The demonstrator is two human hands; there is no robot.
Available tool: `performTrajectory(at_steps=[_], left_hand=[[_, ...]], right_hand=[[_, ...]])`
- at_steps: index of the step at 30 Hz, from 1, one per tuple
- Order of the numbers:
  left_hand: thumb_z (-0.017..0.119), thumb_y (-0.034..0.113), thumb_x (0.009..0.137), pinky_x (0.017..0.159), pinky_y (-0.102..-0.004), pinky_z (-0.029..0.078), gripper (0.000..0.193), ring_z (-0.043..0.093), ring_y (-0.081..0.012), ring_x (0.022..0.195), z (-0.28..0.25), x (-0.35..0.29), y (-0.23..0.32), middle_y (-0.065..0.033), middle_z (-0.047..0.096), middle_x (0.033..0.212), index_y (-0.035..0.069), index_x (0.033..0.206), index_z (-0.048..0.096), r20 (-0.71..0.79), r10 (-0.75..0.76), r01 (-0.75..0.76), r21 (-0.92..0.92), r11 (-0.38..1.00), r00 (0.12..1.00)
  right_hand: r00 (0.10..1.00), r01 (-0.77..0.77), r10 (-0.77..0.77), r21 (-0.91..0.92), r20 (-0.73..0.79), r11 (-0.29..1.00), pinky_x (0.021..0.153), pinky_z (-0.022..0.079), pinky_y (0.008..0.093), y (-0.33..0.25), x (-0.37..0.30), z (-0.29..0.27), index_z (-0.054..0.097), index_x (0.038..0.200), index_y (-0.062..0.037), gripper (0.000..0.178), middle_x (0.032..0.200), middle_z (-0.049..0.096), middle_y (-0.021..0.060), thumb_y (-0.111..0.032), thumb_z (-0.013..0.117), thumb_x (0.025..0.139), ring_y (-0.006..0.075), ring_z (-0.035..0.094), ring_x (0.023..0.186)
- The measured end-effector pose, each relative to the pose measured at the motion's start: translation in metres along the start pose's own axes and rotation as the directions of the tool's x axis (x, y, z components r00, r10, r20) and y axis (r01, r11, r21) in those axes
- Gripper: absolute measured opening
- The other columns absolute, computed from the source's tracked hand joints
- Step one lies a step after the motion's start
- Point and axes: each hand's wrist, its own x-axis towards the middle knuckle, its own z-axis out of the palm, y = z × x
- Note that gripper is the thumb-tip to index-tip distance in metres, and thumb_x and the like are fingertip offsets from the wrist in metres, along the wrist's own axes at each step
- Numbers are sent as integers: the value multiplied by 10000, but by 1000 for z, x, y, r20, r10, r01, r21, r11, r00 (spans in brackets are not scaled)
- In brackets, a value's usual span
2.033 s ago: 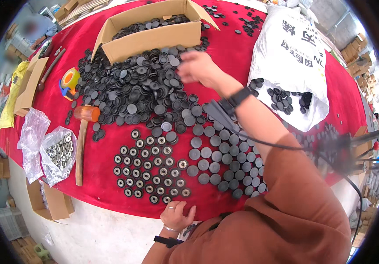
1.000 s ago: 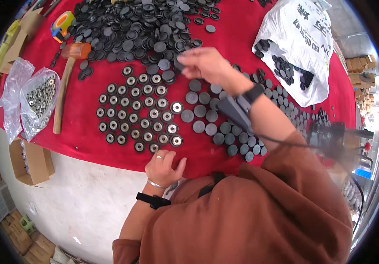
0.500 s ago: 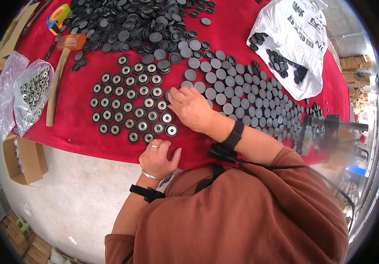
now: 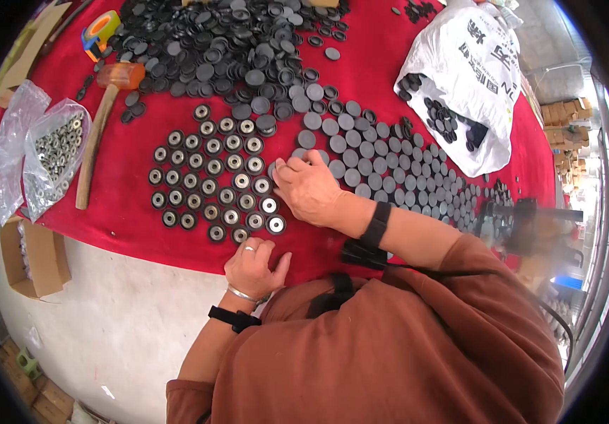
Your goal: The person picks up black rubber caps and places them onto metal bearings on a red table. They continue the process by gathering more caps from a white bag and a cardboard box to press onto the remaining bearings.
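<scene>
While beside caps (image 4: pixel 393 165) — right hand (image 4: pixel 308 191).

Bright, even light is covering the desk (image 4: pixel 364 42), with the whitest glow showing to its right. The sack (image 4: pixel 460 56) is reflecting strongly, the bag (image 4: pixel 57 152) is giving small glints, and the rings (image 4: pixel 275 225) are catching highlights. The floor (image 4: pixel 135 311) below the desk is appearing pale. Soft shadows are lying near the hands (image 4: pixel 310 192). At the desk's right end, the stand (image 4: pixel 527 212) is smearing into blur. Fisheye distortion is bowing the desk's near edge, and black is filling the corners.
</scene>
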Motion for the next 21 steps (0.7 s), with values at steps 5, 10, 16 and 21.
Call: performTrajectory(at_steps=[5,10,16,21], left_hand=[[753,243,620,475,-303,447,277,557,-221,589,-1,-1,3,-50,543,725,86,782,592,-7,-6,6,-14,1000,1000],[753,240,618,478,-303,448,275,560,-221,598,-1,-2,1,-47,544,728,88,782,592,-17,2,-2,-22,1000,1000],[754,234,615,480,-303,448,276,562,-220,609,-2,-3,1,-47,540,731,89,782,590,-2,1,-1,-13,1000,1000],[745,243,635,479,-296,457,254,573,-204,631,-2,-2,1,-31,532,729,91,782,605,4,-8,8,-5,1000,1000]], right_hand=[[918,-323,383,367,-100,872,709,490,380,44,42,-10,633,902,-52,180,859,609,94,-150,653,753,307,573,805],[986,-101,138,328,-93,939,721,500,408,81,63,26,611,843,-60,132,836,596,98,-180,582,795,319,581,847],[586,-558,620,814,522,-159,650,523,304,71,62,-4,604,934,5,159,900,621,89,-135,551,880,188,618,750],[578,-287,460,696,674,-659,626,542,308,67,52,-7,547,1022,66,230,896,613,127,-137,526,915,199,634,752]])
